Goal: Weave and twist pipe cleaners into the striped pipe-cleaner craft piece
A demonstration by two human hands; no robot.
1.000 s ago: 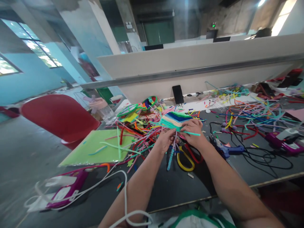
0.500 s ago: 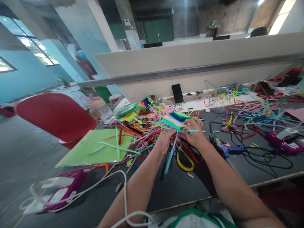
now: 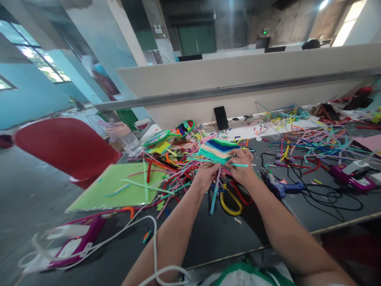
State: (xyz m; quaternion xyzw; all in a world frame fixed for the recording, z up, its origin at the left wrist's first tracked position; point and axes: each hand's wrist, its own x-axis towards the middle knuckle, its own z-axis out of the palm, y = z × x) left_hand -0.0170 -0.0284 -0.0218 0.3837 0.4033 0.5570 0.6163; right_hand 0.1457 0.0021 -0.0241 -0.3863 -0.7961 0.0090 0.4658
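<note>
- The striped fuzzy piece point(image 3: 216, 151), banded green, blue, cream and teal, is held above the middle of the dark table point(image 3: 205, 246), just beyond both hands.
- Its bands run crosswise, sloping down toward the right; the broad banded part points away from the person.
- A lilac stem point(image 3: 219, 174) hangs from its near edge, its long axis running toward the person, the turquoise spiral end point(image 3: 213, 201) leaning slightly left.
- A thin teal strip point(image 3: 239, 165) points right, past the right fingers.
- The left hand point(image 3: 206, 176) is nearly closed, pinching the near edge beside the stem.
- The right hand point(image 3: 241, 166) is curled narrow, gripping the right edge.
- Scissors point(image 3: 231, 212) lie just below, yellow and red handles toward the person.
</note>
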